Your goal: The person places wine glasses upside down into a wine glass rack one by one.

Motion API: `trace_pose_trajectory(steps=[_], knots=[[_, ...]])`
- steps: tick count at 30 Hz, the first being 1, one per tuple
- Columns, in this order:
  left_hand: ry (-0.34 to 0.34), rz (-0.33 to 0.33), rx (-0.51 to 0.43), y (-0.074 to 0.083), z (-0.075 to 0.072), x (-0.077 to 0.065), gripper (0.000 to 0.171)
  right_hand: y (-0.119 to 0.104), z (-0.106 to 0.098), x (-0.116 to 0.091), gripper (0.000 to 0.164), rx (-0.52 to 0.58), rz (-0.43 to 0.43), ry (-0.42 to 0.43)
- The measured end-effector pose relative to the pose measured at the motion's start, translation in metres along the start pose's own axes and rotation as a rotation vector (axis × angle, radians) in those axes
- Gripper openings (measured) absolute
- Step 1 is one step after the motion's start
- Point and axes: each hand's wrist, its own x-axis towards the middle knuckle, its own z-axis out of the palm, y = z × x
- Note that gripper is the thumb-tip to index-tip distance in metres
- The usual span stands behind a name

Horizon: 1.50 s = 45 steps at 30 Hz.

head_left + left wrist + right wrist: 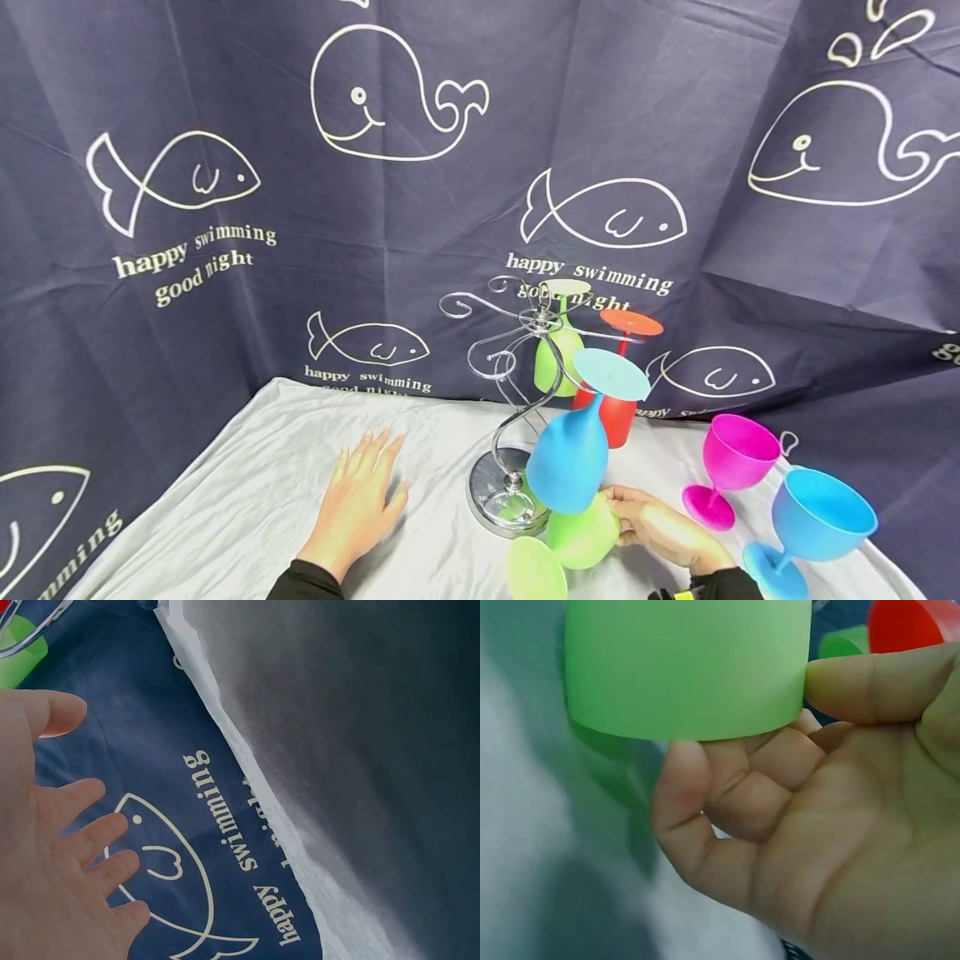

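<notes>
In the head view my right hand pinches a green goblet by the rim of its bowl. The goblet is tilted, its round foot towards me. Close up in the right wrist view, the thumb lies on the green bowl's side and curled fingers meet its rim. Just above it, a light blue goblet hangs upside down from a chrome goblet rack, partly covering the held goblet. My left hand, holding nothing, is spread palm down over the cloth, left of the rack.
Also upside down on the rack are a green goblet and a red goblet. A magenta goblet and a blue goblet stand upright at right. White cloth covers the table before a dark printed curtain.
</notes>
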Motion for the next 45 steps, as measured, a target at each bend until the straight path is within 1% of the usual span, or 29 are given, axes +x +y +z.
trace_pose_trajectory(steps=[5,7,9,13,16,19,21,23,26,28,30,31,33,35,37,41,45], knots=[[-0.008,0.021,-0.020,0.002,0.000,-0.001,0.057,0.007,0.011,0.007,0.022,0.113,-0.018,-0.083],[-0.006,0.044,-0.039,0.003,0.001,0.000,0.055,0.009,0.015,0.010,0.024,0.149,-0.019,-0.106],[-0.005,0.076,-0.070,0.003,0.003,0.001,0.053,0.009,0.020,0.012,0.026,0.191,-0.013,-0.134],[-0.006,0.168,-0.157,0.008,0.004,0.002,0.044,0.010,0.030,0.016,0.032,0.303,-0.014,-0.193],[-0.006,0.239,-0.239,0.018,0.002,0.003,0.039,0.012,0.036,0.020,0.038,0.381,-0.040,-0.241],[0.009,0.311,-0.332,0.033,-0.001,0.005,0.041,0.014,0.043,0.024,0.041,0.431,-0.068,-0.275],[0.015,0.366,-0.398,0.043,-0.003,0.007,0.042,0.015,0.047,0.027,0.041,0.449,-0.072,-0.282],[0.016,0.415,-0.442,0.052,-0.004,0.009,0.043,0.015,0.050,0.029,0.040,0.459,-0.065,-0.278],[-0.012,0.456,-0.519,0.063,-0.005,0.009,0.042,0.015,0.057,0.033,0.039,0.473,-0.043,-0.273],[-0.022,0.473,-0.562,0.068,-0.005,0.008,0.042,0.015,0.061,0.034,0.039,0.486,-0.034,-0.276],[-0.035,0.474,-0.623,0.072,-0.004,0.007,0.043,0.014,0.065,0.035,0.039,0.509,-0.025,-0.284],[-0.028,0.485,-0.649,0.074,-0.003,0.007,0.043,0.013,0.067,0.036,0.039,0.521,-0.020,-0.290],[-0.001,0.508,-0.699,0.078,0.000,0.007,0.044,0.013,0.071,0.037,0.037,0.546,-0.009,-0.302],[0.037,0.517,-0.759,0.083,0.003,0.007,0.042,0.012,0.075,0.039,0.036,0.564,0.000,-0.311],[0.101,0.532,-0.805,0.087,0.006,0.007,0.037,0.011,0.078,0.041,0.035,0.570,0.003,-0.316],[0.200,0.490,-0.890,0.094,0.012,0.004,0.032,0.010,0.084,0.044,0.035,0.587,0.002,-0.326],[0.236,0.422,-0.947,0.099,0.012,0.002,0.030,0.010,0.089,0.046,0.038,0.610,0.003,-0.348]])
